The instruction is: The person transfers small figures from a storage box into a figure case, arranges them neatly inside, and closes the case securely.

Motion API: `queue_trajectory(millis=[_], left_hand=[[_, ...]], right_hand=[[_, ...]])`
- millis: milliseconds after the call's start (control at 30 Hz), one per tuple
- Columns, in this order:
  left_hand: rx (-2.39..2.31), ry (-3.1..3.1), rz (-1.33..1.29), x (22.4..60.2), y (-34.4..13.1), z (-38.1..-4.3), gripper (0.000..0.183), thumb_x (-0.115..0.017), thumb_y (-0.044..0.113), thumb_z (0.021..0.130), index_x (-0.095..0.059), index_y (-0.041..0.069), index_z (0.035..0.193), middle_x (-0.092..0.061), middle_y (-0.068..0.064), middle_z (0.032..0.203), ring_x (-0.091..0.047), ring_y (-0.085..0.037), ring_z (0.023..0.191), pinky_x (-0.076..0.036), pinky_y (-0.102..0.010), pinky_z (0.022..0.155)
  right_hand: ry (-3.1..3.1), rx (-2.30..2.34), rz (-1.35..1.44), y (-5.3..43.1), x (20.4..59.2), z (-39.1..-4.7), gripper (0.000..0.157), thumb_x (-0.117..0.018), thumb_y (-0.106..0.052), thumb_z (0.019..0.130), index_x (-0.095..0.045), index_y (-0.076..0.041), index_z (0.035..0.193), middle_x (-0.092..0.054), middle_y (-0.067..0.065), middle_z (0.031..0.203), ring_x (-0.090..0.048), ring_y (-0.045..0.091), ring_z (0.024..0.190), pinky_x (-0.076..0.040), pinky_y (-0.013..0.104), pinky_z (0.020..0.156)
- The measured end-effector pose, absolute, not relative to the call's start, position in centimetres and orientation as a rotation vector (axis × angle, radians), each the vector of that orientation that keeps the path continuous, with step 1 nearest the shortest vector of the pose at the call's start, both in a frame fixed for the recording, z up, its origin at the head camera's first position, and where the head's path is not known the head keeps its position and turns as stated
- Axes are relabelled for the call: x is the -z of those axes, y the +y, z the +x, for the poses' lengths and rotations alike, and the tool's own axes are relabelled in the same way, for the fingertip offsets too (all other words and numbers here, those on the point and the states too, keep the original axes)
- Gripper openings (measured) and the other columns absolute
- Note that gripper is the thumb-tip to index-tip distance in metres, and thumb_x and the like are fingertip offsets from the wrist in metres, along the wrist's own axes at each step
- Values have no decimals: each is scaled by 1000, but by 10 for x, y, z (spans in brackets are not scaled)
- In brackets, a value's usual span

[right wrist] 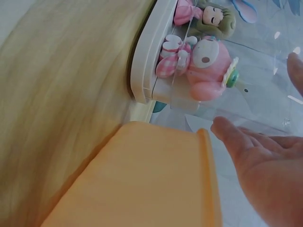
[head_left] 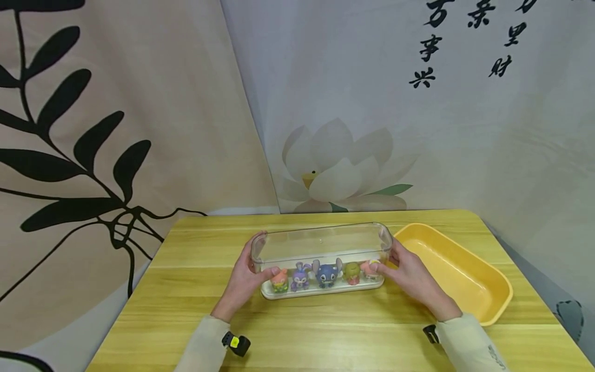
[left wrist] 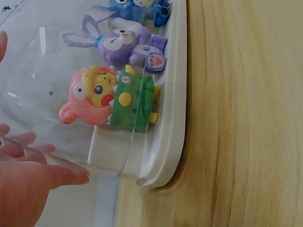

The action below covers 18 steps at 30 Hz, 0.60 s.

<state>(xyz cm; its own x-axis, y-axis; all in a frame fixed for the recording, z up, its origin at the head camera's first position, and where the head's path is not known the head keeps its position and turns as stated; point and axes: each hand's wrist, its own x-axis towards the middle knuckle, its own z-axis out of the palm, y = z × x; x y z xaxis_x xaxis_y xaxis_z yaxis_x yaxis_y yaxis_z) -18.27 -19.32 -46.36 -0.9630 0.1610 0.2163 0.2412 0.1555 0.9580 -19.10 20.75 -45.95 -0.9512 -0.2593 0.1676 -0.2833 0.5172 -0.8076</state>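
Note:
A clear plastic cover stands over a white base on the table. My left hand holds the cover's left end, thumb toward the front and fingers around the far side. At the opposite end my right hand holds it the same way. Behind the clear wall several small figurines line up: a pink-hooded one in green, a purple rabbit, a blue big-eared one, one with olive hair and a pink one.
A yellow plastic tray lies to the right, close beside my right hand. The wooden table ends at a hanging cloth printed with leaves, a lotus and dark characters. Each wrist wears a strap, and the left one carries a small black device.

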Motion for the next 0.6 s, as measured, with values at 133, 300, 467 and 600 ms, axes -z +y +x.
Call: queue_trajectory(millis=[133,300,467,600], left_hand=[[1953,-2361,-388,467,-195,-183,90,-82,11,89,-32,24,162,-31,-8,166,-23,-37,153,-18,-71,120],[1934,-2400,-331,471,-196,-182,90,-84,18,87,-33,20,161,-35,-11,163,-26,-39,152,-20,-70,120],[1939,-2389,-331,473,-196,-182,89,-85,17,86,-35,18,159,-38,-12,160,-30,-38,150,-21,-67,121],[1947,-2391,-346,472,-196,-182,88,-85,17,85,-35,18,158,-39,-13,159,-33,-38,148,-23,-68,120]], right_hand=[[-2696,-1448,498,207,462,-191,94,-79,-32,94,-23,-8,165,-39,31,157,-54,50,131,-48,59,106],[-2671,-1437,503,205,463,-191,94,-81,-28,92,-24,-14,166,-38,28,158,-52,50,133,-49,58,105],[-2663,-1447,485,203,464,-191,94,-83,-26,90,-28,-12,164,-39,24,153,-51,47,135,-49,55,106],[-2662,-1454,475,203,464,-191,93,-83,-26,90,-29,-8,163,-41,24,151,-50,48,135,-49,55,106]])
